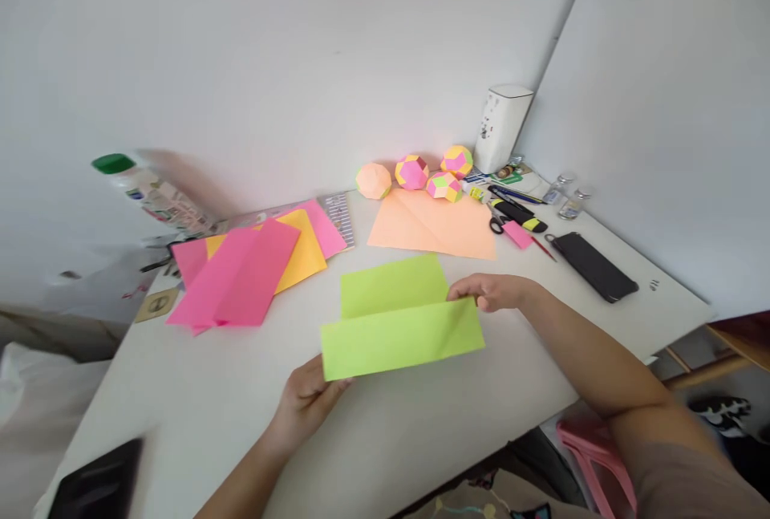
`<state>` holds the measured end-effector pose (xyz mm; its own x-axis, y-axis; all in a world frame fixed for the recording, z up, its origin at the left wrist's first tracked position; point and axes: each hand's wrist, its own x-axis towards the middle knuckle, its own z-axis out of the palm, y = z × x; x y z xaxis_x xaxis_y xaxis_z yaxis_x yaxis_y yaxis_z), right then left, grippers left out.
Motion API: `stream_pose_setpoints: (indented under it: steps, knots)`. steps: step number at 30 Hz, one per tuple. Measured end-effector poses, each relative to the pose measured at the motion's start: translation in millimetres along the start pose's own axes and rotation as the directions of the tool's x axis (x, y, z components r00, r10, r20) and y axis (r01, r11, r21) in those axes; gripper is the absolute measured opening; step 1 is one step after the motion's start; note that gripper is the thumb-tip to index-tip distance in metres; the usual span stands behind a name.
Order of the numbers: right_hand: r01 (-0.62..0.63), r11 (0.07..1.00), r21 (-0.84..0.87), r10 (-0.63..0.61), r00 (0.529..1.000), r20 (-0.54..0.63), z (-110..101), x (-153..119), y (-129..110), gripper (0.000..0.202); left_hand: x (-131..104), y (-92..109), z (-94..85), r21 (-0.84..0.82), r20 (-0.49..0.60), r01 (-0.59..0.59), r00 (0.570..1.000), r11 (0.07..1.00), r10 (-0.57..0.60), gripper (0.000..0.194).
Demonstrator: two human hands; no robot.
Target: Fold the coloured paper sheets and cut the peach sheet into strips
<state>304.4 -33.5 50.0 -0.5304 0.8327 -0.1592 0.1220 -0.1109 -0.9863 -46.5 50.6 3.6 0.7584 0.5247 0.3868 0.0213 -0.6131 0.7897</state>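
Observation:
A lime-green sheet of paper (pixel 400 340) is bent lengthwise, its near half raised toward me and its far half sloping away behind. My left hand (pixel 310 397) grips the near left corner, thumb below the edge and fingers partly hidden behind the paper. At the upper right, my right hand (pixel 490 293) pinches the sheet near the end of the bend. Beyond the green paper lies a peach sheet (pixel 433 222) with a crease. Bright pink sheets (pixel 241 274) and a yellow-orange sheet (pixel 306 254) overlap to the left.
Several paper balls, among them a peach one (pixel 374 181), line the wall beside a white container (pixel 504 127). Scissors (pixel 496 224), a pink pad (pixel 517 235) and a black pouch (pixel 593 265) lie right. A green-capped bottle (pixel 156 194) stands left; a dark tablet-like object (pixel 99 483) lies front left.

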Motion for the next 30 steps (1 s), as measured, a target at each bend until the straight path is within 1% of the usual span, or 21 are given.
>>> stream_pose_setpoints:
  steps: [1, 2, 4, 5, 6, 7, 9, 11, 13, 16, 18, 20, 21, 23, 24, 25, 26, 27, 28, 29, 30]
  knots:
    - [0.059, 0.997, 0.056, -0.059, 0.998, 0.007, -1.3, -1.2, 0.2, 0.078, -2.7, -2.2, -1.5, 0.017, -0.065, 0.064, 0.996, 0.998, -0.062, 0.014]
    - [0.114, 0.99, 0.087, -0.116, 0.993, 0.016, -0.8, -1.7, -0.4, 0.078, -5.2, -4.8, -2.6, 0.016, -0.123, 0.094, 0.988, 0.995, -0.091, 0.014]
    - [0.191, 0.979, 0.064, -0.192, 0.981, 0.011, 4.4, -1.4, -2.6, 0.077, -9.2, -9.6, -3.8, 0.007, -0.228, 0.101, 0.969, 0.995, -0.096, 0.013]
    - [0.207, 0.978, 0.02, -0.207, 0.978, -0.015, 8.6, -0.8, -3.8, 0.073, -10.6, -11.1, -3.8, 0.005, -0.249, 0.087, 0.965, 0.996, -0.083, 0.013]
    - [0.211, 0.977, -0.025, -0.212, 0.976, -0.055, 13.2, -0.1, -4.6, 0.067, -11.5, -11.7, -3.3, 0.007, -0.24, 0.067, 0.969, 0.998, -0.063, 0.012]
    - [0.209, 0.976, -0.064, -0.215, 0.972, -0.094, 17.8, 0.7, -4.8, 0.058, -11.9, -11.4, -2.4, 0.013, -0.201, 0.045, 0.979, 0.999, -0.041, 0.012]
    - [0.208, 0.97, -0.126, -0.225, 0.965, -0.136, 24.9, 2.3, -3.1, 0.037, -11.1, -8.6, 0.3, 0.032, -0.073, 0.003, 0.997, 0.999, 0.0, 0.015]
    - [0.199, 0.966, -0.168, -0.22, 0.968, -0.122, 27.7, 3.8, 1.1, 0.025, -8.1, -4.3, 3.3, 0.067, 0.044, -0.018, 0.999, 0.998, 0.015, 0.03]
    - [0.148, 0.97, -0.194, -0.166, 0.982, -0.084, 26.2, 4.8, 6.5, 0.025, -3.3, -0.5, 5.3, 0.122, 0.138, -0.03, 0.99, 0.992, 0.013, 0.045]
    - [0.034, 0.977, -0.209, -0.048, 0.997, -0.062, 19.9, 4.0, 13.7, 0.032, 4.2, 2.2, 4.4, 0.201, 0.287, -0.147, 0.954, 0.968, 0.085, 0.049]
    - [-0.006, 0.97, -0.243, -0.012, 0.997, -0.071, 16.3, 1.4, 15.7, 0.032, 6.3, 2.4, 2.6, 0.249, 0.324, -0.194, 0.94, 0.949, 0.108, 0.051]
    - [-0.017, 0.953, -0.302, -0.005, 0.997, -0.073, 14.5, -2.3, 15.1, 0.032, 4.8, 2.7, 1.9, 0.274, 0.329, -0.175, 0.941, 0.946, 0.079, 0.053]
    - [-0.025, 0.944, -0.33, 0.002, 0.997, -0.073, 14.3, -4.0, 14.3, 0.033, 3.0, 3.1, 2.2, 0.26, 0.33, -0.151, 0.942, 0.954, 0.059, 0.052]
    - [-0.059, 0.932, -0.357, 0.03, 0.996, -0.084, 14.2, -6.6, 13.1, 0.036, -1.7, 3.8, 3.9, 0.181, 0.322, -0.075, 0.947, 0.981, 0.013, 0.045]
    - [-0.086, 0.931, -0.355, 0.053, 0.994, -0.1, 14.1, -7.1, 13.1, 0.038, -3.9, 4.1, 5.0, 0.13, 0.31, -0.006, 0.95, 0.991, -0.035, 0.04]
    - [-0.116, 0.933, -0.341, 0.079, 0.989, -0.122, 13.8, -7.0, 13.7, 0.04, -5.6, 4.1, 6.1, 0.079, 0.296, 0.09, 0.949, 0.993, -0.11, 0.035]
    - [-0.149, 0.936, -0.319, 0.106, 0.983, -0.147, 13.4, -6.4, 14.7, 0.042, -6.8, 3.9, 6.8, 0.031, 0.276, 0.216, 0.937, 0.976, -0.216, 0.033]
    - [-0.181, 0.94, -0.289, 0.136, 0.976, -0.168, 12.8, -5.3, 15.9, 0.043, -7.2, 3.6, 7.3, -0.009, 0.26, 0.351, 0.905, 0.937, -0.336, 0.038]
    - [-0.212, 0.944, -0.253, 0.169, 0.969, -0.182, 12.1, -4.1, 17.1, 0.045, -7.1, 3.2, 7.4, -0.041, 0.247, 0.469, 0.86, 0.882, -0.446, 0.045]
    - [-0.238, 0.948, -0.211, 0.2, 0.962, -0.186, 11.6, -2.8, 17.9, 0.046, -6.3, 2.9, 7.3, -0.066, 0.236, 0.561, 0.812, 0.825, -0.534, 0.053]
    - [-0.257, 0.952, -0.165, 0.227, 0.958, -0.177, 11.3, -1.7, 18.3, 0.046, -5.2, 2.8, 7.1, -0.084, 0.222, 0.624, 0.771, 0.776, -0.596, 0.057]
